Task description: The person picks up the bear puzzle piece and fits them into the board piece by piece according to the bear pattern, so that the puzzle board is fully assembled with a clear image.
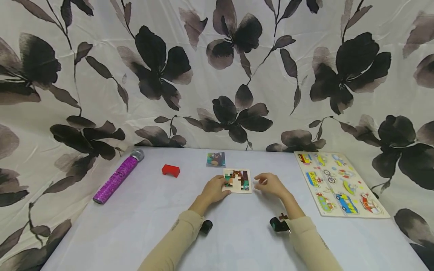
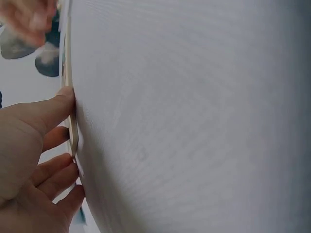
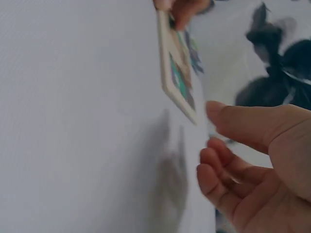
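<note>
A small wooden jigsaw puzzle lies in front of me in a pale frame, with a cross-shaped bare patch in the middle of its picture. At its left side my left hand holds the frame's edge between thumb and fingers. My right hand hovers just off the puzzle's right side, fingers loosely bent, nothing between them. In the right wrist view, its thumb is near the corner of the frame. A small brown jigsaw piece is near my right wrist.
A picture card lies just behind the puzzle. Further left are a red block and a purple glitter microphone. A large wooden vehicle puzzle board lies on the right. Behind the white table hangs a floral cloth.
</note>
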Available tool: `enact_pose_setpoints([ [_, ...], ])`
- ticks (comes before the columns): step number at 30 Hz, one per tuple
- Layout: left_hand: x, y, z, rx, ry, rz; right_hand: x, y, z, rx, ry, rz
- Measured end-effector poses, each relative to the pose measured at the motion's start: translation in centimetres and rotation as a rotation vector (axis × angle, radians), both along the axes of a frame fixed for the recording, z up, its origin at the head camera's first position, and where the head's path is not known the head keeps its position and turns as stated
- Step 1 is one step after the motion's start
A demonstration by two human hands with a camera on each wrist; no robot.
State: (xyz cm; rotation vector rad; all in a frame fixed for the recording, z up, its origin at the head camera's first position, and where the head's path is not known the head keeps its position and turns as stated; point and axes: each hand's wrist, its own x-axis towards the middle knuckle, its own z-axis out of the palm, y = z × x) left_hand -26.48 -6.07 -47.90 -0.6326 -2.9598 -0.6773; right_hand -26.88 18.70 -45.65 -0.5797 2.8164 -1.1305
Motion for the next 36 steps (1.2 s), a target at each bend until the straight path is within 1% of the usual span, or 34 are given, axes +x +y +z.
enact_pose_setpoints([
  [3,-0.2,-0.1,-0.3,-0.007,-0.001,0.009,1.8,2.7,0.8,0.011,-0.077,-0.021],
  [5,-0.3,-0.2,-0.5,-0.011,0.003,0.008,3.0,4.5,1.2,0.034,-0.127,-0.050],
  [9,-0.3,-0.3,-0.6,-0.010,0.003,0.004,5.2,7.4,1.5,0.105,-0.198,-0.113],
  [11,-0.4,-0.3,-0.7,-0.010,-0.002,0.008,6.1,8.4,1.5,0.136,-0.240,-0.136],
  [13,-0.3,-0.3,-0.6,-0.005,-0.015,0.014,6.9,9.1,1.4,0.163,-0.272,-0.142],
  [16,-0.3,-0.4,-0.6,-0.005,-0.021,0.018,7.7,9.6,1.2,0.192,-0.313,-0.140],
  [19,-0.2,-0.3,-0.4,-0.006,-0.029,0.018,8.1,9.7,1.0,0.199,-0.321,-0.133],
  [21,-0.1,-0.3,-0.3,-0.009,-0.025,0.011,8.3,9.7,0.9,0.190,-0.303,-0.113],
  [23,0.0,-0.2,-0.2,-0.007,-0.030,0.006,8.4,9.7,0.9,0.174,-0.298,-0.114],
  [26,0.0,-0.1,-0.1,-0.003,-0.027,0.000,8.4,9.8,1.0,0.158,-0.286,-0.095],
  [28,0.0,-0.1,-0.1,0.001,-0.031,0.003,8.4,9.8,1.1,0.147,-0.302,-0.097],
  [31,-0.1,0.0,-0.2,0.000,-0.029,0.003,8.2,9.9,1.2,0.140,-0.285,-0.089],
  [34,-0.2,0.0,-0.3,-0.005,-0.027,0.001,7.6,10.1,1.1,0.077,-0.273,-0.084],
  [36,-0.2,-0.1,-0.3,-0.004,-0.024,0.000,7.0,10.0,1.0,-0.018,-0.270,-0.109],
])
